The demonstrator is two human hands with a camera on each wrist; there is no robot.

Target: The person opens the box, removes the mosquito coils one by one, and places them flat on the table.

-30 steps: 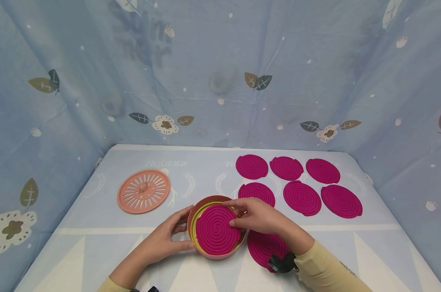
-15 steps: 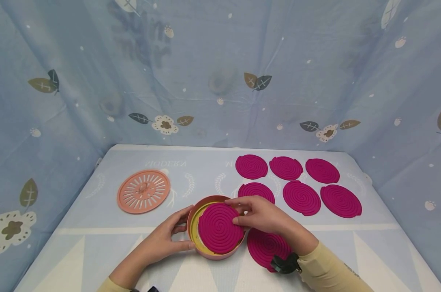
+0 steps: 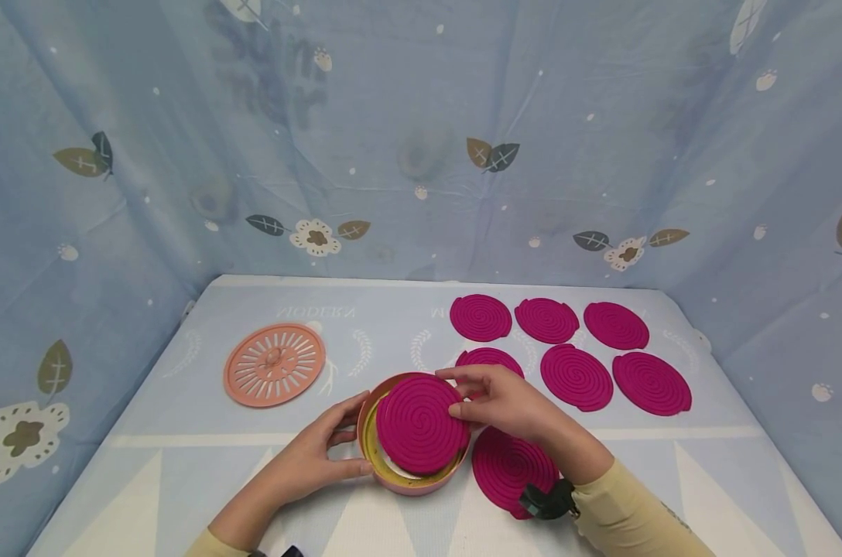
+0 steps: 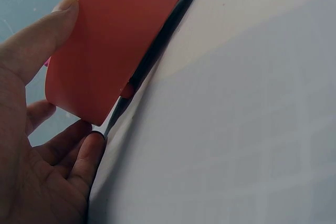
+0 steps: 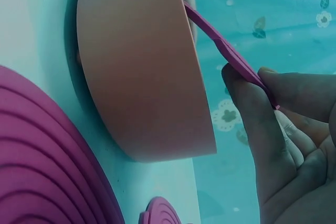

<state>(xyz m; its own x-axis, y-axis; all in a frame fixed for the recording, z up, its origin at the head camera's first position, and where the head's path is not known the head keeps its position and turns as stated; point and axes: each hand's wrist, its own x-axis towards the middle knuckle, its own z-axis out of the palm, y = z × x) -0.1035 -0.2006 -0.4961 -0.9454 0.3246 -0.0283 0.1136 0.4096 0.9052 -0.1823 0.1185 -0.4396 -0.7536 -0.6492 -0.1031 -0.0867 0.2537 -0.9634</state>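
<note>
A magenta mosquito coil (image 3: pixel 421 425) tilts over the round, salmon-coloured mosquito coil holder (image 3: pixel 410 486). My right hand (image 3: pixel 501 398) pinches this coil at its right edge between thumb and fingers. In the right wrist view the coil (image 5: pixel 231 53) slants up out of the holder (image 5: pixel 142 72), its far part hidden by the wall. The holder is yellow inside, with a white patch showing below the coil. My left hand (image 3: pixel 320 449) holds the holder's left side, thumb at the near side and fingers farther round. The thumb (image 4: pixel 50 32) lies against the outer wall in the left wrist view.
A slotted salmon lid (image 3: pixel 275 365) with a small knob lies at the back left. Several more magenta coils (image 3: pixel 577 377) lie flat in rows at the back right. Another coil (image 3: pixel 511 472) lies just right of the holder, under my right wrist.
My right hand has raised the coil and shifted it slightly right and away from me, uncovering more of the holder's yellow inside and the white patch. My left hand has stayed put.
</note>
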